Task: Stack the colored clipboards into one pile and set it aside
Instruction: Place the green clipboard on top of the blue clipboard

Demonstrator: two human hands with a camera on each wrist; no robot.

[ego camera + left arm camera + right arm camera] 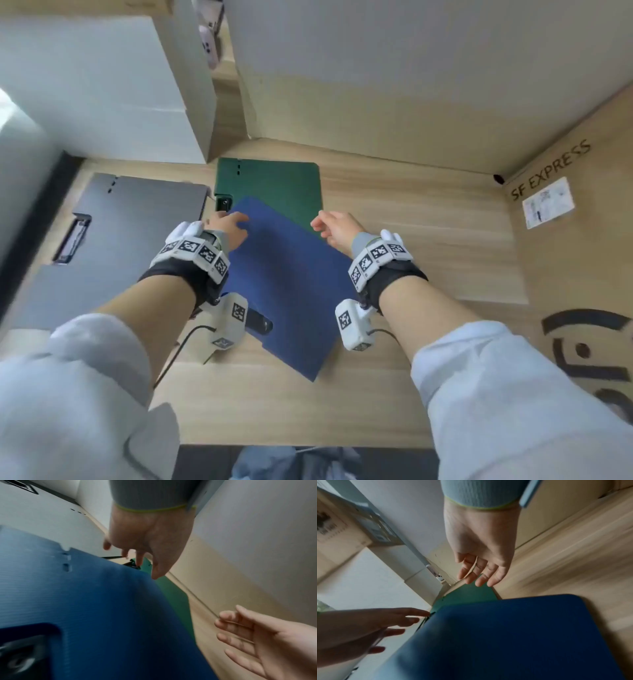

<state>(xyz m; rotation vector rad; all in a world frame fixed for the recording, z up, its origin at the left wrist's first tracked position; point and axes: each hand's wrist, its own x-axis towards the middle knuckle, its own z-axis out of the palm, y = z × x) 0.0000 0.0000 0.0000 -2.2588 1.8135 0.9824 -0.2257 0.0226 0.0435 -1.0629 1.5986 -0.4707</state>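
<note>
A green clipboard (270,183) lies flat on the wooden table, far centre. A blue clipboard (291,287) lies askew across its near part, with its black clip (259,324) toward me. My left hand (233,219) reaches to the blue board's far left corner, fingers relaxed and touching its edge (147,569). My right hand (323,224) hovers over the blue board's far right edge, fingers loose, holding nothing (476,577). A grey clipboard (137,233) lies apart on the left. The wrist views show the blue board (102,608) (505,635) over the green one (173,596) (469,595).
White boxes (102,85) stand at the back left, right behind the grey clipboard. A large pale carton (411,85) walls off the back, and a brown SF EXPRESS carton (565,246) closes the right side. Bare tabletop (428,233) lies right of the boards.
</note>
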